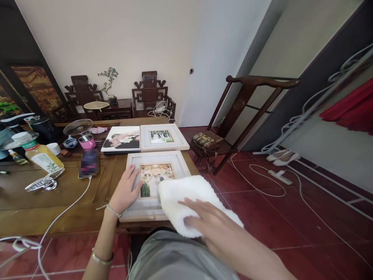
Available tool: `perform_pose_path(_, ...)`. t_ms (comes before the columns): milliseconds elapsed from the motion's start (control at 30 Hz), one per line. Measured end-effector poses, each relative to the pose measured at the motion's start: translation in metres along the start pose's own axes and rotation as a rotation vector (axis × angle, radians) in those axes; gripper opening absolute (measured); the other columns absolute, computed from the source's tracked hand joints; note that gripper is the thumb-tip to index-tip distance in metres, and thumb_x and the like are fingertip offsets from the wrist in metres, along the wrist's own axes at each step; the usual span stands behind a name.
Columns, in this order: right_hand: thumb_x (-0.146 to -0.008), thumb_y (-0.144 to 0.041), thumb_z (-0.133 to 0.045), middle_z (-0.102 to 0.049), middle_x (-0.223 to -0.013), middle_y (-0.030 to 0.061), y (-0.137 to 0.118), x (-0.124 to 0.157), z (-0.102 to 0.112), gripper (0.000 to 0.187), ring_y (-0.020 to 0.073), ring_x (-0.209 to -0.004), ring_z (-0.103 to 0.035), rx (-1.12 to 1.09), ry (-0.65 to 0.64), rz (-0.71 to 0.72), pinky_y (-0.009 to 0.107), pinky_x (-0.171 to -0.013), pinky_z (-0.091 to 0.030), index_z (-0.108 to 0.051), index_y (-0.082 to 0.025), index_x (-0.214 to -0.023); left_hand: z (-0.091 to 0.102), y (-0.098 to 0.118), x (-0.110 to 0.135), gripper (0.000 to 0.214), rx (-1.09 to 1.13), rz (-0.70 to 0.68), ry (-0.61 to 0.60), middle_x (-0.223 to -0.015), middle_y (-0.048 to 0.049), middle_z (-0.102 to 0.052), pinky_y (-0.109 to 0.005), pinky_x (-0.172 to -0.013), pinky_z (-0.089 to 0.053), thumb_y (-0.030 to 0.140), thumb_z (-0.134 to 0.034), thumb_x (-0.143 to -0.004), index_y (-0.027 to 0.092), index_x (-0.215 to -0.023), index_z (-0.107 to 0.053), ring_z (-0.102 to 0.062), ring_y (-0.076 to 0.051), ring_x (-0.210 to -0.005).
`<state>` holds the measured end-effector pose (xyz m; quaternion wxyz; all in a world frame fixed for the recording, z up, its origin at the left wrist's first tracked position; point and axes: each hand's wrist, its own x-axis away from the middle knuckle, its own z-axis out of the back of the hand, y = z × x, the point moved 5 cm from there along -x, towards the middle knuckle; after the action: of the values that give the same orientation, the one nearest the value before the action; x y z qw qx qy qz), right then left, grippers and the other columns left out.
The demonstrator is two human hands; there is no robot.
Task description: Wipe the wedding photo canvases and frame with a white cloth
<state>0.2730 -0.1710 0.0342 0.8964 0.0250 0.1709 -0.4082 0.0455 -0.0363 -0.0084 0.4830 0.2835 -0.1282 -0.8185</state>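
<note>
A pale wooden picture frame (125,212) lies face up at the table's near edge, with a wedding photo (154,175) set in its white mount. My left hand (127,189) rests flat on the frame's left side, fingers stretched out. In my right hand (205,217) is a fluffy white cloth (188,188), gripped between thumb and fingers. The cloth covers the frame's lower right part and hangs past the table edge. Just behind lie a second pale frame (177,142) and a photo panel (122,136), side by side.
On the wooden table (72,212) to the left are a phone (89,163) with a white cable, a hair claw clip (46,181), a bottle of yellow liquid (43,155) and a pink mug (86,142). A wooden chair (241,99) bearing a bag (205,140) stands right.
</note>
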Motion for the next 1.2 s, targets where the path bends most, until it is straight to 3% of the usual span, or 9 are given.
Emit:
perform_pose_path(133,-0.059,0.004,-0.036,-0.057,-0.129,0.0090,0.003,-0.015,-0.009,0.057,0.0260,-0.121,-0.050,0.017,0.021,-0.065,0.043,-0.096,-0.045,-0.062,-0.023,-0.102,-0.001,0.001,-0.001,0.043,-0.018,-0.033,-0.024,-0.143,-0.0158,-0.041,-0.045,-0.114,-0.023,0.031,-0.037,-0.093,0.013,-0.131,-0.049,-0.025,-0.025,-0.139)
perform_pose_path(333,-0.065,0.004,-0.040,-0.052,-0.130,0.0211,0.080,-0.081,-0.031,0.054,0.0321,-0.126,-0.043,0.123,0.069,-0.361,0.048,-0.102,-0.037,-0.059,-0.010,-0.115,-0.005,-0.007,-0.002,0.042,-0.027,-0.081,-0.013,-0.142,-0.0158,-0.042,-0.046,-0.113,-0.025,0.027,-0.032,-0.095,0.011,-0.130,-0.049,-0.028,-0.024,-0.138)
perform_pose_path(500,-0.069,0.004,-0.046,-0.045,-0.140,0.0152,0.109,-0.121,-0.046,0.054,0.0330,-0.135,-0.029,0.138,-0.036,-0.231,0.053,-0.108,-0.024,-0.058,-0.014,-0.118,-0.007,-0.010,0.000,0.044,-0.039,-0.081,0.004,-0.143,-0.0173,-0.041,-0.047,-0.113,-0.026,0.025,-0.030,-0.095,0.008,-0.132,-0.045,-0.028,-0.024,-0.138)
perform_pose_path(600,-0.069,0.005,-0.047,-0.045,-0.139,0.0173,0.096,-0.118,-0.053,0.052,0.0315,-0.136,-0.028,0.136,-0.110,-0.136,0.054,-0.109,-0.023,-0.060,-0.014,-0.115,-0.006,-0.012,0.001,0.044,-0.016,-0.051,0.027,-0.142,-0.0157,-0.042,-0.046,-0.113,-0.026,0.023,-0.030,-0.095,0.010,-0.134,-0.044,-0.029,-0.023,-0.137)
perform_pose_path(700,-0.066,0.008,-0.046,-0.044,-0.140,0.0190,0.070,-0.096,-0.049,0.055,0.0315,-0.136,-0.028,0.121,-0.194,-0.086,0.055,-0.110,-0.021,-0.061,-0.013,-0.114,-0.006,-0.014,0.001,0.043,0.008,-0.039,0.035,-0.142,-0.0147,-0.042,-0.046,-0.114,-0.026,0.020,-0.031,-0.094,0.011,-0.134,-0.044,-0.030,-0.022,-0.137)
perform_pose_path(867,-0.063,0.010,-0.040,-0.043,-0.141,0.0176,0.022,-0.039,-0.024,0.060,0.0312,-0.136,-0.027,0.003,-0.334,-0.023,0.053,-0.109,-0.027,-0.060,-0.014,-0.115,-0.007,-0.015,0.001,0.043,0.002,-0.057,0.057,-0.141,-0.0153,-0.043,-0.046,-0.113,-0.026,0.017,-0.030,-0.093,0.011,-0.133,-0.045,-0.030,-0.022,-0.137)
perform_pose_path(1000,-0.062,0.010,-0.036,-0.040,-0.143,0.0166,-0.007,-0.010,-0.005,0.063,0.0304,-0.136,-0.027,-0.063,-0.314,0.016,0.051,-0.108,-0.032,-0.060,-0.016,-0.114,-0.008,-0.016,0.002,0.044,-0.008,-0.077,0.061,-0.140,-0.0158,-0.044,-0.046,-0.113,-0.027,0.016,-0.031,-0.092,0.010,-0.133,-0.046,-0.029,-0.023,-0.137)
perform_pose_path(1100,-0.061,0.009,-0.037,-0.040,-0.144,0.0148,-0.015,-0.009,-0.007,0.063,0.0305,-0.136,-0.028,-0.088,-0.286,0.007,0.051,-0.108,-0.032,-0.060,-0.017,-0.114,-0.008,-0.016,0.002,0.044,-0.019,-0.089,0.048,-0.140,-0.0165,-0.044,-0.047,-0.113,-0.027,0.015,-0.030,-0.092,0.009,-0.132,-0.047,-0.029,-0.023,-0.137)
perform_pose_path(1200,-0.061,0.008,-0.039,-0.042,-0.143,0.0142,-0.003,-0.026,-0.020,0.063,0.0308,-0.136,-0.028,-0.073,-0.226,-0.049,0.052,-0.109,-0.029,-0.060,-0.017,-0.115,-0.008,-0.016,0.001,0.044,-0.026,-0.095,0.032,-0.140,-0.0176,-0.044,-0.049,-0.113,-0.027,0.015,-0.031,-0.092,0.008,-0.132,-0.047,-0.029,-0.025,-0.137)
